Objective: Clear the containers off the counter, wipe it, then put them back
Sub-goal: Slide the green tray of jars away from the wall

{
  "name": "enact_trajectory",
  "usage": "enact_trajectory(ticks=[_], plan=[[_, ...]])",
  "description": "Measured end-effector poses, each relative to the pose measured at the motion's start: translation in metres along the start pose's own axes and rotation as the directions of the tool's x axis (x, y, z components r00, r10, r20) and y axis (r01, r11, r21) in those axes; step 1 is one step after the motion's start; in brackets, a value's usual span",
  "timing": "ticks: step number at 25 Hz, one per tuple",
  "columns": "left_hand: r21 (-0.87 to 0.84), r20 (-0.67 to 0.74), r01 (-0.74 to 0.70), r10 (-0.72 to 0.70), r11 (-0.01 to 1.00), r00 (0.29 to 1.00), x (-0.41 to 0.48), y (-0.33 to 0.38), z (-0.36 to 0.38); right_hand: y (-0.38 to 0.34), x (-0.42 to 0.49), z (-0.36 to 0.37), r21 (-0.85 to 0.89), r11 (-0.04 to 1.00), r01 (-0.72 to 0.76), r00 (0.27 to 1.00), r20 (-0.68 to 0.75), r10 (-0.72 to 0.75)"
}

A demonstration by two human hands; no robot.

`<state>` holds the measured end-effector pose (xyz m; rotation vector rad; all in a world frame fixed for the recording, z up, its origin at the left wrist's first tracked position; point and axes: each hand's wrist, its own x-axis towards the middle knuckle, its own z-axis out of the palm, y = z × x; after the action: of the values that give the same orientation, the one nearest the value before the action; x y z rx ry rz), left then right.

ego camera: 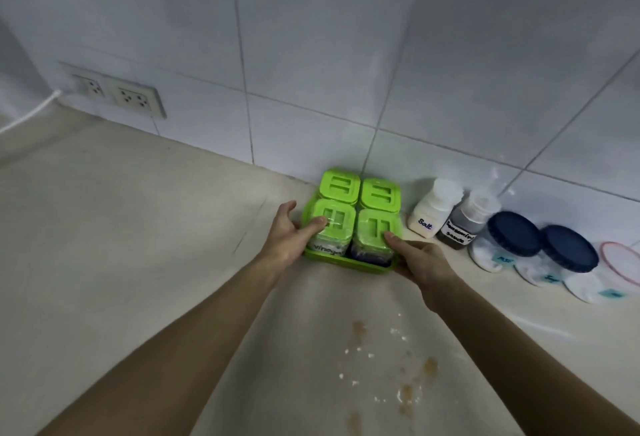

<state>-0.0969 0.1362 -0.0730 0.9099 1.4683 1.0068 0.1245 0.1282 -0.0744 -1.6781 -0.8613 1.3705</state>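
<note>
head view: both your hands reach to the back of the beige stone worktop [138, 228], by the tiled wall.
tray: bright green plastic tray [346, 261] with four green-lidded clear square jars [356, 207], sitting on the worktop against the wall.
left hand [287, 233]: cupped on the tray's left side, thumb pressed on a front jar lid.
right hand [420, 264]: clamped on the tray's right front corner, thumb on the other front lid.
neighbours: white "Salt" bottle [433, 210], dark-sauce bottle [465, 224], two navy-lidded round tubs [540, 245] just right of the tray.
mess: brown spots and white crumbs [398, 366] in front, unwiped.
how: lift level with thumbs pinning the jars, clear the salt bottle, set it well away from the spill.
</note>
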Motion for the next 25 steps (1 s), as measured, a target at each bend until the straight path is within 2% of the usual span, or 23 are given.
enact_trajectory(ticks=[5, 9, 14, 19, 20, 21, 22, 24, 25], plan=[[-0.072, -0.224, -0.008, -0.008, 0.997, 0.975, -0.060, -0.011, -0.085, -0.006, -0.040, 0.083, -0.105, 0.994, 0.037, 0.987, 0.157, -0.020], [0.036, -0.336, 0.014, -0.001, 0.999, 0.942, -0.110, -0.032, -0.163, 0.009, -0.074, 0.161, -0.174, 0.984, 0.044, 0.953, 0.302, 0.010], [-0.017, -0.477, 0.049, -0.051, 0.999, 0.877, -0.157, -0.057, -0.225, 0.035, -0.108, 0.227, -0.227, 0.972, 0.053, 0.897, 0.439, 0.054], [-0.046, -0.505, 0.073, -0.086, 0.996, 0.859, -0.182, -0.072, -0.253, 0.041, -0.131, 0.257, -0.263, 0.956, 0.129, 0.866, 0.499, 0.021], [0.021, -0.530, 0.083, -0.059, 0.996, 0.846, -0.183, -0.074, -0.257, 0.041, -0.134, 0.257, -0.285, 0.943, 0.175, 0.862, 0.506, -0.007], [0.193, -0.571, 0.113, 0.018, 0.975, 0.821, -0.182, -0.073, -0.259, 0.039, -0.135, 0.253, -0.336, 0.908, 0.252, 0.856, 0.514, -0.047], [0.420, -0.601, 0.146, 0.154, 0.896, 0.784, -0.181, -0.072, -0.258, 0.039, -0.134, 0.245, -0.407, 0.839, 0.361, 0.846, 0.522, -0.111], [0.772, -0.503, 0.147, 0.453, 0.618, 0.736, -0.176, -0.064, -0.243, 0.039, -0.129, 0.217, -0.558, 0.595, 0.578, 0.791, 0.563, -0.241], [0.858, -0.399, 0.092, 0.541, 0.506, 0.740, -0.173, -0.056, -0.228, 0.038, -0.126, 0.199, -0.617, 0.457, 0.641, 0.760, 0.592, -0.267]])
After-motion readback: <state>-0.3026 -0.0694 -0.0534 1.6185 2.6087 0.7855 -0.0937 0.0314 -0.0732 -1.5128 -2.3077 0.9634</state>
